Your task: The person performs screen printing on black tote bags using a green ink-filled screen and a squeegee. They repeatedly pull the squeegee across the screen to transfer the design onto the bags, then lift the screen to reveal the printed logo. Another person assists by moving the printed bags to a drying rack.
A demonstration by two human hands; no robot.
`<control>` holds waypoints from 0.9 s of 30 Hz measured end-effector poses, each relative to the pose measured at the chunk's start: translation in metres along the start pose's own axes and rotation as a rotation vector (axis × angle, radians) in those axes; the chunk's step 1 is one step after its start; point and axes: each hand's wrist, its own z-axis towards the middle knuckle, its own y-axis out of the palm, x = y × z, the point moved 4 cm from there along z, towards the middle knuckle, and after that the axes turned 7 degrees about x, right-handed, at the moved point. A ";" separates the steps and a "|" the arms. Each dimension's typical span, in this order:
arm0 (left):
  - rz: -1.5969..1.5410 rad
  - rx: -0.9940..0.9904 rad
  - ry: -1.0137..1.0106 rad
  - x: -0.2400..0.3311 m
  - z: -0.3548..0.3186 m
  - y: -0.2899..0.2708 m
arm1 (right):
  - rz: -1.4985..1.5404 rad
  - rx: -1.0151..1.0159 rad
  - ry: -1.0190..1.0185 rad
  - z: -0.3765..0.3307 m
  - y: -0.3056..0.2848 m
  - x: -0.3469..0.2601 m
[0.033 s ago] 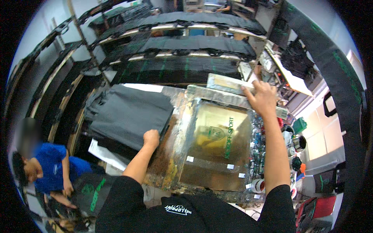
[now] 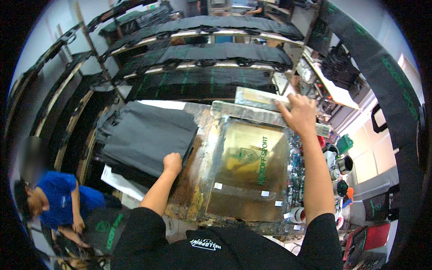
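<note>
On the left of the worktable lies a stack of black fabric pieces [image 2: 146,132], flat and slightly slanted. My left hand [image 2: 172,163] rests in a fist at its right edge; whatever its fingers hold, if anything, is hidden. To the right a printing screen [image 2: 245,202] lies flat, with a green shield and lettering design on its yellowish mesh. Along the screen's far rail stands a squeegee [image 2: 257,96] with a pale, stained bar. My right hand [image 2: 299,116] grips the squeegee's right end, thumb on the near side and fingers over the top.
Racks of black fabric [image 2: 220,54] run behind the table and down the left. Cans and jars [image 2: 344,165] crowd the right side. At the lower left a person in a blue shirt [image 2: 58,191] handles a black printed piece [image 2: 104,227]. The worktable [image 2: 189,189] is paint-stained.
The whole view has shifted slightly, so things sit a little further left. Both hands keep their places on the stack's edge and the squeegee.
</note>
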 end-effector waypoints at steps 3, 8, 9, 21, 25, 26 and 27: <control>0.111 0.053 0.115 0.002 -0.001 0.014 | 0.021 -0.002 0.005 -0.001 0.002 0.000; 0.323 0.068 0.332 0.011 -0.008 0.033 | 0.037 0.032 -0.002 -0.003 0.001 0.000; 0.283 0.051 0.310 0.014 -0.005 0.028 | 0.033 0.024 0.002 -0.003 0.001 0.001; -0.163 -0.093 0.357 0.062 0.033 -0.088 | 0.029 0.011 0.034 0.002 0.003 0.007; -0.301 -0.242 0.484 0.194 0.015 -0.065 | 0.019 0.009 0.045 0.001 0.014 0.014; -0.306 -0.249 0.530 0.224 0.012 -0.042 | 0.019 0.004 0.037 0.003 0.015 0.012; -0.387 -0.208 0.549 0.254 0.007 -0.018 | 0.047 0.018 0.029 0.003 0.015 0.010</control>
